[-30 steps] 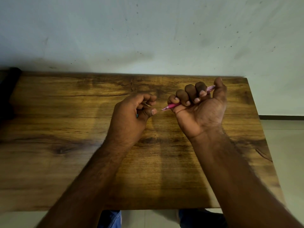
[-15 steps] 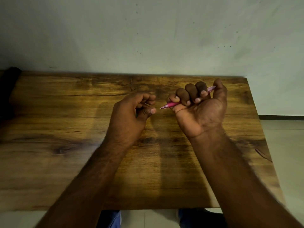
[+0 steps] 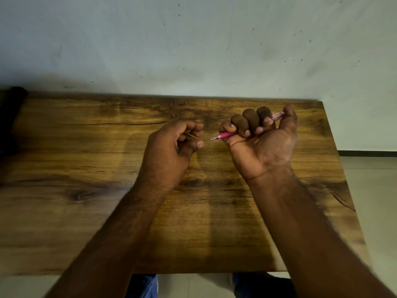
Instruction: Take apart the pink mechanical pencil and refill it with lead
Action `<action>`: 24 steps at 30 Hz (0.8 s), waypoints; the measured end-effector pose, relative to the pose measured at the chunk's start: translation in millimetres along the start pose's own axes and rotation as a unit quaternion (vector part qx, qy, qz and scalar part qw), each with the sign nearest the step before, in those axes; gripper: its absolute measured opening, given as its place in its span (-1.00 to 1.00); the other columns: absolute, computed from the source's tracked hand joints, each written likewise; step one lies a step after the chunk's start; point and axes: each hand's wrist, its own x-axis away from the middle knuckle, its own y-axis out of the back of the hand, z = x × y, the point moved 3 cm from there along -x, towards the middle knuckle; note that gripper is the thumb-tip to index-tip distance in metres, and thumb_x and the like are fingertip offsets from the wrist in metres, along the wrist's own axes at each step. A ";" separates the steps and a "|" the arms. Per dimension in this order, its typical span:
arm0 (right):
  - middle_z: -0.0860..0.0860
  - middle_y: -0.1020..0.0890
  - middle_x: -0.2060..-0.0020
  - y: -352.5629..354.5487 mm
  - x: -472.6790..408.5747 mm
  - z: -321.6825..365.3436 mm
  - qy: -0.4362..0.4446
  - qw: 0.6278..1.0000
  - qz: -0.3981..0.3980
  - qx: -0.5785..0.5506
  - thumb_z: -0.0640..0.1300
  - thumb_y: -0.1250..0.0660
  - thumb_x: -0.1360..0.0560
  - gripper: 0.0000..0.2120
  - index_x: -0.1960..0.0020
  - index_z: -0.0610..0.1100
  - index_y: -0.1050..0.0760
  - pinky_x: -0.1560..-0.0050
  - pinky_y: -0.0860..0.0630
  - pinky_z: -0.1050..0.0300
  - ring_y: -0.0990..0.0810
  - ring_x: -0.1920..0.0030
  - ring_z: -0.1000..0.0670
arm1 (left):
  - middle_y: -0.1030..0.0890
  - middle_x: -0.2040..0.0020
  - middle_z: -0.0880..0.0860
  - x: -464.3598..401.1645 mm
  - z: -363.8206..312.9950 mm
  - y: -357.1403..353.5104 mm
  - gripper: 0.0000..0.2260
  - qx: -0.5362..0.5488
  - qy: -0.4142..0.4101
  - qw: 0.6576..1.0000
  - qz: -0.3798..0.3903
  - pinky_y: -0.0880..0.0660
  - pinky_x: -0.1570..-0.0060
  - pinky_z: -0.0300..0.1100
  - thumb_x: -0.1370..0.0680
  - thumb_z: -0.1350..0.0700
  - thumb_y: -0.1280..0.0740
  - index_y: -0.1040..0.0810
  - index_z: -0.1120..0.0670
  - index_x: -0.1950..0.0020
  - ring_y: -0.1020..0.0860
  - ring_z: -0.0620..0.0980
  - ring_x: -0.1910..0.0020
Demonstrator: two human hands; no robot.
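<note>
While raised over wooden table [image 3: 64, 211], left hand [image 3: 169, 151] curled loosely, back toward camera, thumb pressed to bent fingers; small teal item peeking at thumb base, identity unclear. Right hand [image 3: 260, 143] palm-up, fingers wrapped tight around pink mechanical pencil [image 3: 225, 135], tip pointing left, just short of left thumb. No legible markings. Versus 0.5 s ago: pose practically unchanged.

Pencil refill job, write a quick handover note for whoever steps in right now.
Right hand: palm up, fist shut on the pink pencil, tip pointing left toward the other hand, rear end by the thumb.
Left hand: closed grip on something small; a teal bit shows at the palm, contents unclear.
Both hands are above the table.
Done: cannot tell if anything is off the pencil.
Left: open it, load lead, reassemble.
</note>
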 end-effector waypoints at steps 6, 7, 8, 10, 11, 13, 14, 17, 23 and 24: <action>0.02 -0.20 0.52 0.9 1.3 -0.1 0.003 1.000 -0.008 0.001 0.26 -0.09 -0.62 -0.42 0.43 -0.09 -0.27 0.30 -0.32 0.10 -0.16 0.43 0.01 | -0.68 -0.04 -0.16 0.4 1.2 -0.4 -0.70 0.002 -0.004 1.000 0.000 -0.58 0.00 -0.34 -0.49 0.24 -0.50 -0.64 0.01 -0.20 -0.65 -0.25 0.00; 0.02 -0.20 0.51 0.5 1.5 -0.1 0.003 1.000 -0.008 -0.003 0.28 -0.08 -0.62 -0.42 0.42 -0.09 -0.27 0.28 -0.32 0.10 -0.16 0.42 0.01 | -0.68 -0.04 -0.16 0.3 1.2 -0.4 -0.70 0.001 -0.004 1.000 0.000 -0.58 0.00 -0.36 -0.49 0.24 -0.50 -0.64 0.01 -0.20 -0.64 -0.26 0.00; 0.02 -0.20 0.51 0.3 1.8 -0.2 0.003 1.000 -0.007 -0.006 0.30 -0.08 -0.62 -0.41 0.41 -0.09 -0.27 0.28 -0.31 0.10 -0.16 0.42 0.01 | -0.68 -0.04 -0.17 0.1 1.1 -0.4 -0.70 0.001 -0.005 1.000 -0.001 -0.57 0.01 -0.39 -0.49 0.24 -0.50 -0.65 0.02 -0.20 -0.64 -0.28 0.00; 0.02 -0.20 0.51 0.2 2.0 -0.7 0.003 1.000 -0.005 -0.003 0.30 -0.08 -0.62 -0.40 0.41 -0.09 -0.27 0.27 -0.31 0.10 -0.15 0.42 0.01 | -0.68 -0.04 -0.16 -0.1 0.9 -0.5 -0.70 -0.001 -0.005 1.000 -0.002 -0.55 0.02 -0.42 -0.49 0.24 -0.50 -0.65 0.03 -0.20 -0.63 -0.29 0.01; 0.02 -0.19 0.51 0.2 2.1 -1.1 0.004 1.000 -0.005 0.000 0.27 -0.08 -0.62 -0.41 0.43 -0.09 -0.26 0.27 -0.31 0.10 -0.16 0.42 0.00 | -0.68 -0.04 -0.16 -0.1 0.8 -0.6 -0.70 0.000 -0.004 1.000 -0.001 -0.56 0.02 -0.40 -0.49 0.24 -0.50 -0.65 0.03 -0.20 -0.64 -0.28 0.02; 0.02 -0.19 0.52 0.3 2.4 -1.7 0.008 1.000 -0.010 0.000 0.23 -0.09 -0.61 -0.44 0.44 -0.09 -0.26 0.27 -0.31 0.09 -0.16 0.44 0.00 | -0.68 -0.04 -0.16 -0.2 0.7 -0.7 -0.70 0.001 -0.004 1.000 0.000 -0.58 0.01 -0.37 -0.49 0.24 -0.50 -0.65 0.04 -0.20 -0.64 -0.27 0.02; 0.02 -0.19 0.52 0.4 2.6 -1.8 0.009 1.000 -0.013 -0.002 0.24 -0.10 -0.61 -0.44 0.44 -0.10 -0.26 0.27 -0.31 0.10 -0.16 0.44 0.00 | -0.68 -0.04 -0.16 -0.2 0.6 -0.7 -0.70 0.001 -0.005 1.000 0.001 -0.58 0.00 -0.36 -0.49 0.24 -0.50 -0.65 0.03 -0.20 -0.64 -0.26 0.02; 0.02 -0.20 0.51 0.8 2.6 -1.8 0.008 1.000 -0.020 0.000 0.29 -0.09 -0.61 -0.42 0.41 -0.10 -0.27 0.27 -0.30 0.10 -0.16 0.42 0.01 | -0.68 -0.04 -0.15 -0.4 0.6 -0.3 -0.70 -0.001 -0.008 1.000 0.000 -0.59 0.00 -0.34 -0.49 0.24 -0.50 -0.64 0.03 -0.20 -0.65 -0.25 0.02; 0.02 -0.19 0.53 -1.6 2.1 -5.1 -0.006 0.999 -0.014 0.035 0.27 -0.10 -0.62 -0.42 0.42 -0.09 -0.27 0.29 -0.28 0.10 -0.13 0.43 0.01 | -0.69 -0.05 -0.10 -1.0 2.6 -1.5 -0.69 0.002 -0.005 1.000 0.002 -0.61 -0.02 -0.23 -0.49 0.25 -0.50 -0.64 0.03 -0.21 -0.65 -0.20 0.03; 0.02 -0.19 0.52 -2.3 2.2 -5.9 -0.011 0.999 -0.011 0.044 0.30 -0.10 -0.62 -0.41 0.41 -0.09 -0.27 0.29 -0.29 0.10 -0.13 0.43 0.01 | -0.69 -0.05 -0.11 -0.8 2.6 -1.5 -0.68 -0.001 -0.006 1.000 0.002 -0.60 -0.01 -0.26 -0.49 0.25 -0.50 -0.64 0.02 -0.21 -0.65 -0.21 0.02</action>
